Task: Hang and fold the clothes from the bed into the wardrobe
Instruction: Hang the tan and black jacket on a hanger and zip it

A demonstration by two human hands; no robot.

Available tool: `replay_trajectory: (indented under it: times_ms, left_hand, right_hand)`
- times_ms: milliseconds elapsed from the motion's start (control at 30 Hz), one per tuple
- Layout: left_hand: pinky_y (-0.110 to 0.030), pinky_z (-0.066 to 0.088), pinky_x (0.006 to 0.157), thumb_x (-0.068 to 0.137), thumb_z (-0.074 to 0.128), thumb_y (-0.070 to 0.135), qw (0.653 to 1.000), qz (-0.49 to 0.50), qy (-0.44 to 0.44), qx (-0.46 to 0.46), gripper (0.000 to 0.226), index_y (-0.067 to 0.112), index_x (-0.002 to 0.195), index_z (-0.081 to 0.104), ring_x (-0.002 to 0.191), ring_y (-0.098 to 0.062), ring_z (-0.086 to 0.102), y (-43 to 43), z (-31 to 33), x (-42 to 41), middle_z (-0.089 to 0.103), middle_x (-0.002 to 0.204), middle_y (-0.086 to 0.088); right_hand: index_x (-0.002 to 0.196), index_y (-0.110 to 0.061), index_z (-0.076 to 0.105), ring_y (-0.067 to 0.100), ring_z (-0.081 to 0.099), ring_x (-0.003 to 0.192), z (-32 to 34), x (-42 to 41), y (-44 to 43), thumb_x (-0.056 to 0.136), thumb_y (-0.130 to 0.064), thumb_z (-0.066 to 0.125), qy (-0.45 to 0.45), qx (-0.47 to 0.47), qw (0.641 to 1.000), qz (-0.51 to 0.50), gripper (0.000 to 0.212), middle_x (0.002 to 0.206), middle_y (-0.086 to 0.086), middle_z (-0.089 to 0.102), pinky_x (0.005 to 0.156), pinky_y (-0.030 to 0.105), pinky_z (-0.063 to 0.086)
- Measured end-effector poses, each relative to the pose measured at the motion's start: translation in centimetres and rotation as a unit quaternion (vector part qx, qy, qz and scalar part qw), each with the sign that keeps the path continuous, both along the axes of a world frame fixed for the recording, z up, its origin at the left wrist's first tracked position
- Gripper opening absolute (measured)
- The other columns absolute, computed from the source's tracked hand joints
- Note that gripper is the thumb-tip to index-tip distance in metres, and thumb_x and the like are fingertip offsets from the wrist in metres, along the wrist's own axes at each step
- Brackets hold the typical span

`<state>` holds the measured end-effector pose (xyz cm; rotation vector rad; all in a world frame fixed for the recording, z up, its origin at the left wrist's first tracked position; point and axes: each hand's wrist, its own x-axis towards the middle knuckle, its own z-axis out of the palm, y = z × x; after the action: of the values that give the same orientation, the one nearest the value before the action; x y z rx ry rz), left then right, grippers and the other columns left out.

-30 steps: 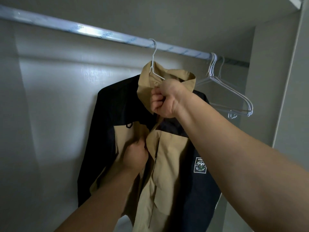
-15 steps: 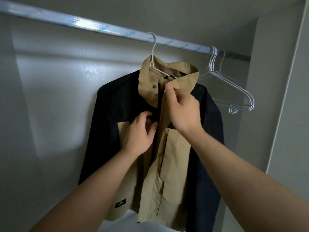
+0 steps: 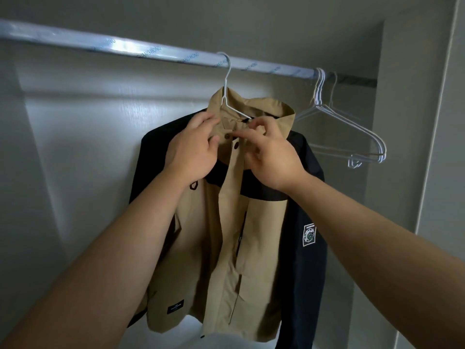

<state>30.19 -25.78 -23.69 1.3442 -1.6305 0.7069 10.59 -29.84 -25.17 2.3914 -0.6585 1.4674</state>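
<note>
Setup: wardrobe rail (image 3: 151,50) carries the jacket (image 3: 226,235) on one thin wire hanger (image 3: 227,79). Left hand (image 3: 193,147) grips the collar's left edge, right hand (image 3: 271,152) pinches the flap at the top snap (image 3: 227,135). Risk: a downward tug while closing it could tip the hanger, so a shoulder slides off or the hook jumps the rail.

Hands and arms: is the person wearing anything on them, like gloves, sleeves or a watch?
No. The left hand and right hand are bare: no gloves, rings or watch show, and no sleeve appears anywhere up to the frame's edge.
</note>
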Motion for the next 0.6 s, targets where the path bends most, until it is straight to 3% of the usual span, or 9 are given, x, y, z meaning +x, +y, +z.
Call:
replay_trajectory:
  times_ms: [100,200,267,400,500,600]
  left_hand:
    - [-0.027,0.045,0.097,0.096,0.057,0.029,1.0,-0.027,-0.011,0.01,0.028,0.022,0.122,0.066,0.114,-0.007,0.056,0.0,0.4,0.9,0.053,0.137,0.013]
    - [-0.02,0.043,0.071,0.091,0.065,0.023,0.997,-0.081,-0.012,-0.008,0.009,0.024,0.099,0.07,0.083,0.006,0.053,0.2,0.7,1.0,0.057,0.1,0.02]
    - [-0.015,0.034,0.065,0.091,0.065,0.021,0.995,-0.098,0.015,0.02,0.011,0.027,0.099,0.071,0.076,0.01,0.05,0.1,1.0,0.9,0.053,0.09,0.022]
    - [-0.015,0.038,0.075,0.093,0.065,0.016,0.981,-0.156,0.071,0.091,0.022,0.032,0.105,0.073,0.081,0.008,0.052,0.5,2.0,0.7,0.054,0.092,0.019]
    - [-0.031,0.05,0.089,0.094,0.064,0.012,0.973,-0.173,0.092,0.121,0.019,0.026,0.103,0.073,0.092,-0.006,0.06,0.9,2.2,0.4,0.058,0.095,0.014]
    - [-0.036,0.05,0.096,0.095,0.062,0.011,0.97,-0.174,0.102,0.136,0.018,0.021,0.106,0.073,0.097,-0.013,0.062,1.2,2.2,0.2,0.059,0.096,0.013]
  right_hand:
    - [0.118,-0.02,0.068,0.006,0.053,0.087,0.8,0.1,-0.3,0.096,-0.028,0.061,-0.001,-0.025,1.0,0.011,0.024,0.124,0.002,0.052,0.067,0.038,0.055]
    - [0.112,-0.019,0.069,0.013,0.059,0.101,1.4,0.2,-0.2,0.094,-0.035,0.063,0.043,-0.038,0.998,0.015,0.025,0.121,-0.003,0.057,0.071,0.04,0.055]
    - [0.114,-0.019,0.068,0.018,0.06,0.105,1.7,0.3,-0.1,0.093,-0.041,0.063,0.082,-0.035,0.996,0.015,0.031,0.122,-0.004,0.058,0.074,0.042,0.055]
    - [0.107,-0.015,0.07,0.02,0.062,0.097,1.6,0.2,0.3,0.096,-0.042,0.058,0.076,-0.062,0.995,-0.004,0.031,0.113,-0.001,0.062,0.067,0.042,0.053]
    - [0.105,-0.012,0.069,0.023,0.062,0.092,1.6,0.3,0.4,0.098,-0.04,0.057,0.062,-0.065,0.996,-0.028,0.031,0.109,0.001,0.063,0.064,0.041,0.052]
    - [0.102,-0.007,0.066,0.026,0.06,0.087,1.8,0.4,0.5,0.099,-0.035,0.057,0.063,-0.053,0.996,-0.044,0.03,0.104,0.005,0.061,0.066,0.044,0.05]
